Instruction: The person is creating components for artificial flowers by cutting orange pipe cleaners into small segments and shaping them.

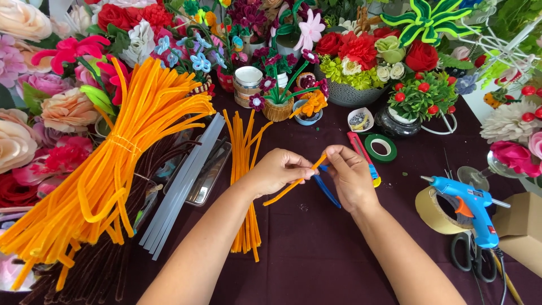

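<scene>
- A person's left hand (275,171) and right hand (351,176) meet over a dark purple tablecloth (316,254), each pinching one orange pipe cleaner (293,183) between thumb and fingertips; the fuzzy stem slants down to the left from the fingers, at the middle of the table.
- Containers line the far edge: a grey bowl (353,93) packed with red, cream and lime artificial flowers, a small woven basket (278,110) holding purple pipe-cleaner blooms on green stems, a dark round pot (395,124) bearing a green bush with red berries, a small blue cup (309,117) of orange petals, and a little white dish (360,119) whose contents are too small to tell.
- A flat metal tray (212,172) lies left of centre; what it holds cannot be made out.
- Two stocks of orange stems: a thick tied bundle (107,169) fanning across the left, and a thinner loose sheaf (244,169) lying straight beside the left wrist.
- Pale glue sticks (180,186) lie between them, too overlapped to count.
- One blue glue gun (468,206) stands at right, over one roll of tan tape (432,212) and one pair of black-handled scissors (473,257).
- One roll of green tape (380,148) sits behind the right hand.
</scene>
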